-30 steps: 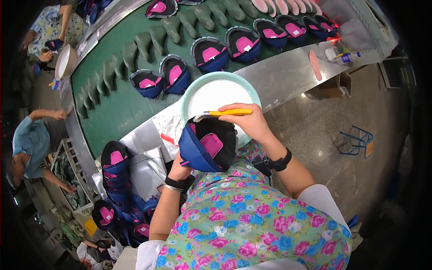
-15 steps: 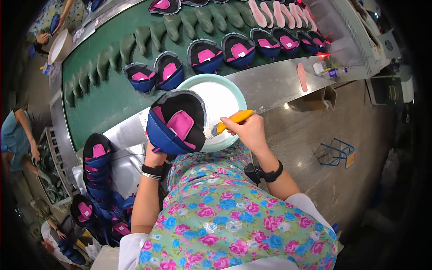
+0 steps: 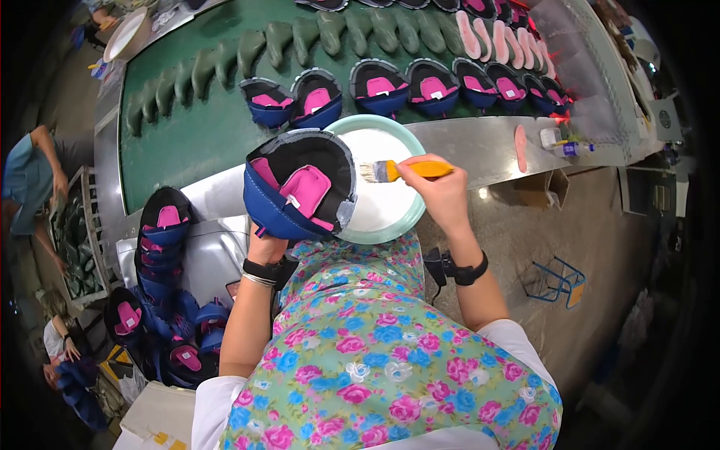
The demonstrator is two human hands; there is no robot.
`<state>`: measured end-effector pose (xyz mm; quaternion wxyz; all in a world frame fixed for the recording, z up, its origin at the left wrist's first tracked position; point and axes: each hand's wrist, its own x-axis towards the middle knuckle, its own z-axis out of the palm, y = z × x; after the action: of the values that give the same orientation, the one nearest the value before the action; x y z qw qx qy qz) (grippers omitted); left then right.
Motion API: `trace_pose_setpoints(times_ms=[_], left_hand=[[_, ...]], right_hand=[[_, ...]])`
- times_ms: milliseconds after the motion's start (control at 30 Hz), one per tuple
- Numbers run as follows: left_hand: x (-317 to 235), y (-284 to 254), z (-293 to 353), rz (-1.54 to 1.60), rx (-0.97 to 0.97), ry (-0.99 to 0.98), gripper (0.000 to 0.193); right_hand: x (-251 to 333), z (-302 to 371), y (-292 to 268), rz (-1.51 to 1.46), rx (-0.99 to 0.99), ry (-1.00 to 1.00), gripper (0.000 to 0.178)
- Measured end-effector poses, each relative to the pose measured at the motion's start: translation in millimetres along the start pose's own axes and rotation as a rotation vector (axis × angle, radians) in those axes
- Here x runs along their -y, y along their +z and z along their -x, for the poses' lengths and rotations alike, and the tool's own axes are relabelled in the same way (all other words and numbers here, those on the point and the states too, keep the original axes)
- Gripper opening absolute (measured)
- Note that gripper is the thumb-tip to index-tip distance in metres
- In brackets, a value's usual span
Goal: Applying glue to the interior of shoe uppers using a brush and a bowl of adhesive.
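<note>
My left hand (image 3: 267, 246) grips a blue shoe upper (image 3: 276, 204) from below, its fingers mostly hidden behind it. The upper's open underside faces up, showing black lining, a pink tongue and a grey edge. My right hand (image 3: 444, 196) is closed around the yellow handle of a paintbrush (image 3: 388, 171). Pale bristles point left, over a pale green basin (image 3: 417, 146) of white liquid, a short way from the upper's right edge. Whether the bristles touch the liquid I cannot tell. The upper overlaps the basin's left side in view.
Beyond the basin, a green conveyor belt (image 3: 180, 142) carries rows of blue uppers (image 3: 379, 101), dark green shoe lasts (image 3: 277, 45) and pink insoles (image 3: 499, 41). More uppers (image 3: 163, 240) are stacked at my left. A blue-framed stool (image 3: 555, 281) stands right. Other people work at far left.
The brush has moved from the upper's right edge to over the basin, turning more level. The upper stays in my left hand. Rows on the belt appear shifted right as the view changed.
</note>
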<state>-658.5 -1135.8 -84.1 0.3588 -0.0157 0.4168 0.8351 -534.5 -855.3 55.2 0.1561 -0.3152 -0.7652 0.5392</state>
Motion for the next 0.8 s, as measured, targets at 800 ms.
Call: trace_pose_setpoints(times_ms=[800], left_hand=[[-28.1, -22.9, 35.5, 0.013, 0.064, -0.192, 0.053]], right_hand=[[119.8, -15.9, 101.7, -0.278, 0.955, -0.666, 0.021]])
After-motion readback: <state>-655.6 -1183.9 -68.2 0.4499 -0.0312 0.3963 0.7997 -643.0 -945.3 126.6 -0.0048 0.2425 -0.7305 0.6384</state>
